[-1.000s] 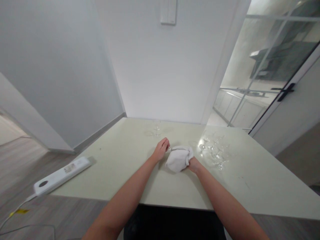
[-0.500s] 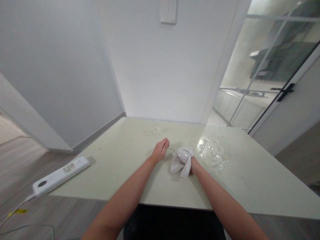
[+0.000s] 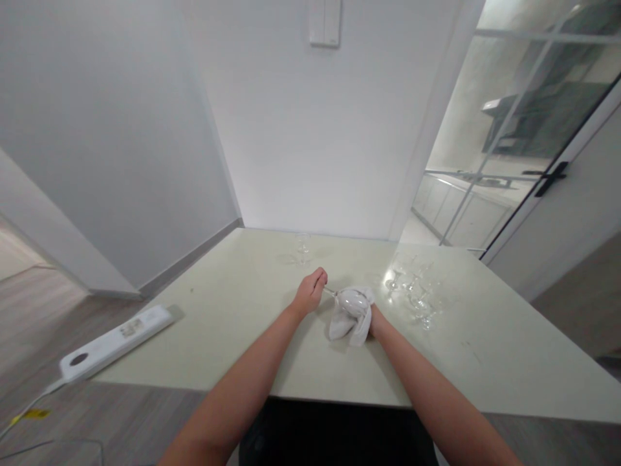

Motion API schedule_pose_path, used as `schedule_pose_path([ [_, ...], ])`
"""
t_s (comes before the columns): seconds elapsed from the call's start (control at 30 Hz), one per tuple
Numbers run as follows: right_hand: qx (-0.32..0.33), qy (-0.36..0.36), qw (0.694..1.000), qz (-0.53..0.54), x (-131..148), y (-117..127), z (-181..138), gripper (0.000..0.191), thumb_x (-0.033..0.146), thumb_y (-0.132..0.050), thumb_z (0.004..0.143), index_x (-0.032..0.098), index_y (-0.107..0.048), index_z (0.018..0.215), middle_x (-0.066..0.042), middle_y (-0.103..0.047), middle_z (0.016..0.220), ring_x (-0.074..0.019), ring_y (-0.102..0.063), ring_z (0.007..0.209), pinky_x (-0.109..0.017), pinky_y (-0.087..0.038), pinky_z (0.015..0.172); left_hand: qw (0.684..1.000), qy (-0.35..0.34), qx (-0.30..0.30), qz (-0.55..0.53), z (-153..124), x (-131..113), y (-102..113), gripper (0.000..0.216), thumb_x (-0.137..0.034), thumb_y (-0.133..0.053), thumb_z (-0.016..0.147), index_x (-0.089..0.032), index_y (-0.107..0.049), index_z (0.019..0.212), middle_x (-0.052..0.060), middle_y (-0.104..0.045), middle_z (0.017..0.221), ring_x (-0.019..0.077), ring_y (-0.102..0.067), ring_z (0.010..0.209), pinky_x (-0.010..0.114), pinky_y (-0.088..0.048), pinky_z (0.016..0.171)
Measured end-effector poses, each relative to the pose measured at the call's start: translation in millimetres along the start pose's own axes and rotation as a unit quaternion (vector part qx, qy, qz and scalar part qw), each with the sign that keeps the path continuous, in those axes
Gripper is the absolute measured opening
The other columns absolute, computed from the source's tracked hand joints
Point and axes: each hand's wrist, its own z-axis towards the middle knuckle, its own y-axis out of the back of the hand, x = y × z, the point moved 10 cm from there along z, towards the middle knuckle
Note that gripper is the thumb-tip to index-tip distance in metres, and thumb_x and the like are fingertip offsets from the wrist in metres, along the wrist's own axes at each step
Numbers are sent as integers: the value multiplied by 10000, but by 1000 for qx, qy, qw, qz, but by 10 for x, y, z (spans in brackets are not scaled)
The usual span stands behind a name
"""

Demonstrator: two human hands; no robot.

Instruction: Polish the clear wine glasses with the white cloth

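Ok so here's where I'm at. My left hand point(image 3: 309, 292) is pinched shut around the thin stem end of a wine glass point(image 3: 353, 300), which is lying sideways just above the table point(image 3: 233, 323), bowl pointing to my right. My right hand point(image 3: 374, 318) is mostly hidden behind a white cloth point(image 3: 345, 323); it's bunched around the cloth and pressing it up against the bowl of the glass, so that hand is clamped on the cloth. Part of the cloth hangs down under the bowl and touches the tabletop.

Using the wine glass as my reference: there's a single small stemmed glass point(image 3: 303, 248) standing upright beyond it, towards the wall, well apart from my hands. To the right of the wine glass, near but not touching, there's a cluster of clear glasses point(image 3: 412, 291); with the glare I honestly can't tell how many, or which ones are upright. Way off to the left of the wine glass, past the table's edge, sits a long white power strip point(image 3: 114, 340) with its cord trailing to the floor. A light switch point(image 3: 325, 22) is on the wall high above the wine glass.
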Motion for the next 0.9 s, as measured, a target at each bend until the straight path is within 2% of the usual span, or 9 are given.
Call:
schedule_pose_path([
  [0.1, -8, 21, 1000, -2, 51, 15, -4, 249, 408, -710, 539, 216, -638, 679, -62, -658, 674, -254, -645, 755, -407, -549, 728, 1000, 1, -2, -1, 9, 11, 3, 357, -436, -290, 965, -190, -433, 748, -11, -438, 644, 136, -441, 638, 268, -341, 636],
  [0.23, -24, 12, 1000, -15, 73, 11, -38, 247, 418, -709, 540, 224, -654, 683, -39, -651, 623, -245, -644, 680, -407, -559, 683, 1000, 7, -7, -8, 17, 33, 14, 359, -440, -303, 963, -189, -436, 743, -15, -437, 633, 134, -438, 631, 266, -337, 628],
  [0.4, 10, -9, 1000, -15, 45, -80, -54, 275, 453, -704, 581, 199, -648, 670, -61, -659, 630, -264, -661, 710, -410, -560, 667, 1000, 9, -10, -15, 22, 41, 20, 368, -446, -306, 960, -188, -439, 734, -12, -444, 631, 134, -440, 630, 267, -337, 625],
  [0.57, 31, 10, 999, 8, 156, -146, -49, 233, 422, -717, 568, 226, -647, 672, -66, -695, 702, -268, -669, 788, -408, -558, 753, 1000, 19, -2, -21, 25, 42, -18, 377, -464, -307, 956, -190, -435, 730, -12, -442, 630, 133, -433, 625, 266, -337, 618],
  [0.63, 22, -3, 999, 29, 199, -164, -63, 255, 439, -714, 541, 230, -642, 670, -72, -699, 709, -285, -669, 828, -415, -552, 773, 999, 29, -16, -34, 27, 55, -20, 376, -465, -313, 956, -191, -431, 728, -17, -431, 624, 129, -424, 614, 263, -336, 608],
  [0.73, 18, -10, 997, 70, 297, -211, -85, 307, 507, -665, 582, 233, -647, 718, -75, -704, 729, -302, -665, 900, -424, -542, 789, 993, 55, -67, -81, 30, 123, 3, 357, -466, -329, 956, -194, -422, 744, -28, -413, 624, 120, -406, 586, 254, -339, 588],
  [0.83, 16, 13, 995, 100, 394, -210, -69, 360, 554, -604, 660, 234, -657, 816, -61, -721, 802, -296, -657, 968, -419, -539, 806, 981, 90, -113, -133, 35, 242, 5, 318, -473, -362, 944, -201, -405, 785, -47, -392, 612, 110, -388, 552, 243, -344, 565],
  [0.9, -10, 40, 993, 111, 422, -129, -38, 392, 574, -586, 693, 244, -653, 894, -45, -730, 874, -286, -654, 993, -412, -543, 804, 974, 117, -121, -153, 37, 321, -25, 304, -481, -371, 937, -206, -388, 808, -55, -385, 611, 107, -385, 545, 236, -344, 554],
])
